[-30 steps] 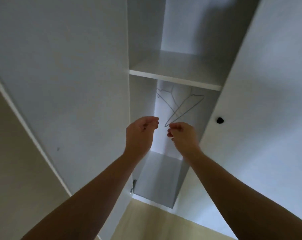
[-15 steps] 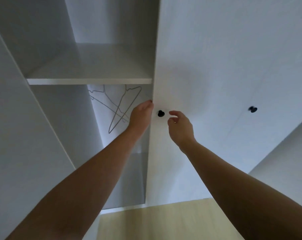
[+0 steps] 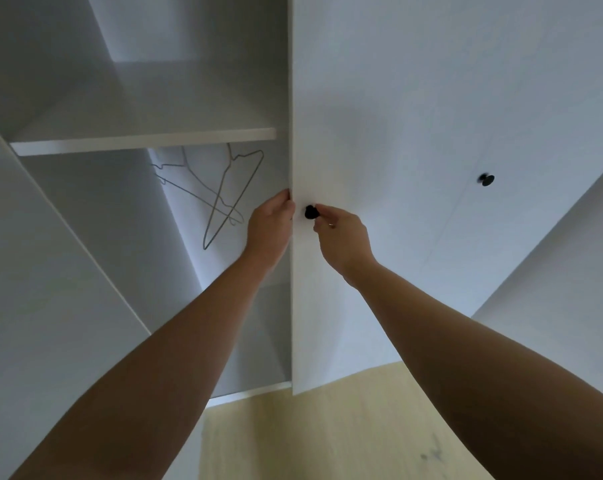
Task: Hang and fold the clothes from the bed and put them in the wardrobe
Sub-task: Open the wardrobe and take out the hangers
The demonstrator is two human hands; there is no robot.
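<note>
Heads up, my left grip (image 3: 270, 223) curls round the door (image 3: 379, 133) edge, right grip (image 3: 341, 233) pinching the knob (image 3: 310, 212), hangers (image 3: 224, 195) at 10 o'clock, no clothes in view, so a wrong-way swing could nip my fingers.

Door (image 3: 379, 168) is blocking the right side of the opening; left hand (image 3: 270, 226) is gripping its edge, right hand (image 3: 341, 233) pinching the knob (image 3: 310, 212). Left of it, the bay under the shelf (image 3: 144, 142) is standing open, wire hangers (image 3: 218, 204) dangling up top, free room lying beneath them.
</note>
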